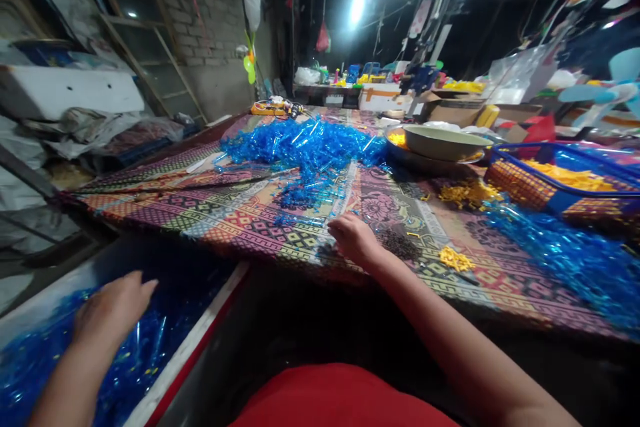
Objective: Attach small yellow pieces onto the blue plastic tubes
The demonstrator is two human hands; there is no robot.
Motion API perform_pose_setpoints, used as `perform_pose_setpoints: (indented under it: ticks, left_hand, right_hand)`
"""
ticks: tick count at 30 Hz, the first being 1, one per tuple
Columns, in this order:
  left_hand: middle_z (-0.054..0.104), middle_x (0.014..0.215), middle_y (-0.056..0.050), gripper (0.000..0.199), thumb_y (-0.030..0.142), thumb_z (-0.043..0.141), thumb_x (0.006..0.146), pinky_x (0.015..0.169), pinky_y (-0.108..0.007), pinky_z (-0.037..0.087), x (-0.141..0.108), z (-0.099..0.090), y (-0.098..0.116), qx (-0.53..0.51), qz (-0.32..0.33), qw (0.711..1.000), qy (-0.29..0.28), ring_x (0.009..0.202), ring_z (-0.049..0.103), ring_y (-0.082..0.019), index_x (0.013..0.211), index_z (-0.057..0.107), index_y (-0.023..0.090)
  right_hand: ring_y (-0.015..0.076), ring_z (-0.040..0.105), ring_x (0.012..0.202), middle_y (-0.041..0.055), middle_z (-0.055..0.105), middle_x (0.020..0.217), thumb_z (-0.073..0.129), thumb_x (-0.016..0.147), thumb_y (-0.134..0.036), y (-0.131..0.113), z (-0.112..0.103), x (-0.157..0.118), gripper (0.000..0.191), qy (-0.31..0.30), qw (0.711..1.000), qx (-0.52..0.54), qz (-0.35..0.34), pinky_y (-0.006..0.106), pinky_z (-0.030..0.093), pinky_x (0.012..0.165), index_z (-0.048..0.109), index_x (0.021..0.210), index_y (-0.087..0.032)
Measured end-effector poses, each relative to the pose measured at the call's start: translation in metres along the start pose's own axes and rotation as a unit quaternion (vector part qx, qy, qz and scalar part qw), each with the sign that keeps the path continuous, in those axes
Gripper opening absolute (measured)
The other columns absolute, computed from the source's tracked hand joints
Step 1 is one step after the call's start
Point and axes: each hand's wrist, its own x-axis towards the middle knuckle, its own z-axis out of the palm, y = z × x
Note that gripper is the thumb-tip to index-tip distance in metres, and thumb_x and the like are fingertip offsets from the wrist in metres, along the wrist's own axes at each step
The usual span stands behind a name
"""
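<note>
My left hand [116, 305] is over a white-walled box [193, 347] at the lower left, its thumb held apart from the fingers and nothing visible in it. Shiny clear-blue plastic pieces [145, 353] fill much of that box. My right hand [354, 237] is at the table's near edge with its fingers curled in; what they hold, if anything, is hidden. Just beyond it lie thin blue plastic pieces [313, 190], running back to a large blue heap [300, 143]. Beside my right wrist is a pile of tiny dark pieces [400, 243], then small yellow pieces [456, 258].
A patterned cloth [240, 213] covers the table. Stacked metal bowls [445, 143] and a blue basket [565, 193] of yellow pieces stand to the right. More blue pieces [560, 260] lie below the basket. A light-blue fan [605, 93] is at the far right.
</note>
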Motion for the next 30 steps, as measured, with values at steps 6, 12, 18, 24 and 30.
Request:
perform_pose_setpoints:
  ticks: [6,12,18,24,30]
  left_hand:
    - [0.071,0.081,-0.004,0.032,0.035,0.052,0.077,0.056,-0.03,0.052,-0.042,-0.002,0.137,-0.376,0.08,0.916,-0.117,0.062,0.065,-0.021,0.098,0.065,0.014]
    - [0.071,0.071,-0.002,0.022,0.029,0.052,0.082,0.047,-0.024,0.052,-0.074,0.012,0.208,-0.538,0.089,0.819,-0.179,0.055,0.066,-0.016,0.095,0.068,0.021]
    - [0.068,0.091,-0.01,0.022,0.032,0.041,0.089,0.066,-0.031,0.056,-0.072,0.029,0.255,-0.674,0.052,0.717,-0.169,0.083,0.067,-0.02,0.092,0.056,0.015]
    - [0.065,0.069,-0.003,0.016,0.028,0.05,0.084,0.06,-0.03,0.054,-0.078,0.04,0.294,-0.74,0.008,0.617,-0.267,0.068,0.066,-0.018,0.073,0.05,0.017]
    - [0.06,0.064,0.001,0.014,0.021,0.059,0.072,0.046,-0.032,0.053,-0.081,0.032,0.293,-0.754,-0.046,0.554,-0.348,0.049,0.063,-0.017,0.081,0.05,0.015]
  right_hand:
    - [0.0199,0.055,0.079,0.0106,0.065,0.079,0.047,0.085,-0.016,-0.018,0.023,0.044,0.016,-0.098,0.985,-0.129,-0.068,0.027,0.04,0.072,0.063,0.085,-0.014]
    - [0.0202,0.058,0.073,0.0111,0.066,0.08,0.042,0.085,-0.012,-0.014,0.031,0.033,0.024,-0.039,0.993,-0.089,-0.067,0.028,0.043,0.065,0.062,0.097,-0.013]
    - [0.0245,0.056,0.087,0.0141,0.063,0.095,0.044,0.085,-0.016,-0.028,0.001,-0.023,0.026,0.08,0.982,-0.086,-0.146,0.038,0.049,0.075,0.059,0.107,-0.014]
    - [0.0247,0.055,0.094,0.0162,0.06,0.101,0.049,0.086,-0.019,-0.058,-0.023,-0.066,0.027,0.056,0.978,-0.093,-0.179,0.04,0.05,0.079,0.056,0.111,-0.012]
    - [0.0193,0.06,0.081,0.0091,0.064,0.087,0.048,0.086,-0.021,0.026,-0.069,-0.109,0.016,0.155,0.985,-0.048,0.059,0.032,0.05,0.072,0.061,0.095,-0.017]
